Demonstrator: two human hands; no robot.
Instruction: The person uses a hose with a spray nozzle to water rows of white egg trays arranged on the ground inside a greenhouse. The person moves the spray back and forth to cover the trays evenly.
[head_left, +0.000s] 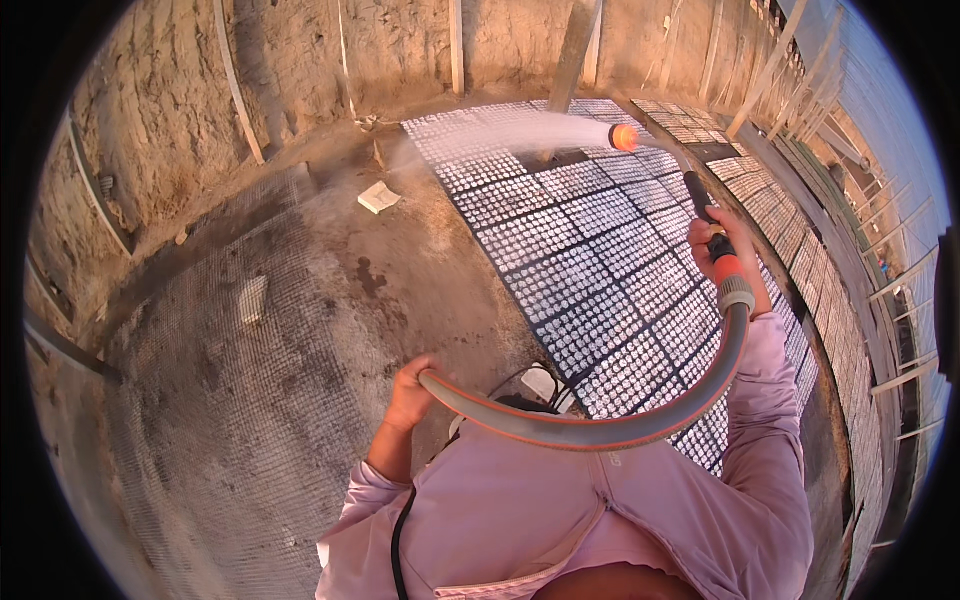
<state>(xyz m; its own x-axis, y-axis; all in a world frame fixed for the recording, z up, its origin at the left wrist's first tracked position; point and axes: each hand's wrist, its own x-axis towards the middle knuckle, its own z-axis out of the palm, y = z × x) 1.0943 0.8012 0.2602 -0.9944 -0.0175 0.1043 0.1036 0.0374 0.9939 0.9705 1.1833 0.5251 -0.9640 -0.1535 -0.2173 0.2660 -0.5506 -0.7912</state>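
My right hand (716, 244) grips the black handle of a watering wand (699, 196). From its orange spray head (623, 138) a wide fan of water (510, 133) shoots to the left over the far end of the seedling trays (555, 247). A grey garden hose (570, 433) with an orange stripe is joined to the wand by a ribbed collar. It curves down in front of my chest to my left hand (414, 394), which is closed around it. Whitish round cells fill the dark-edged trays in rows on the ground.
Pale blocks (379, 197) (253, 300) lie on the bare soil and dark mesh ground cloth (225, 420) to the left. A post (574, 56) stands among the far trays. An earth wall (300, 67) rises behind; more tray rows (795, 255) run along the right.
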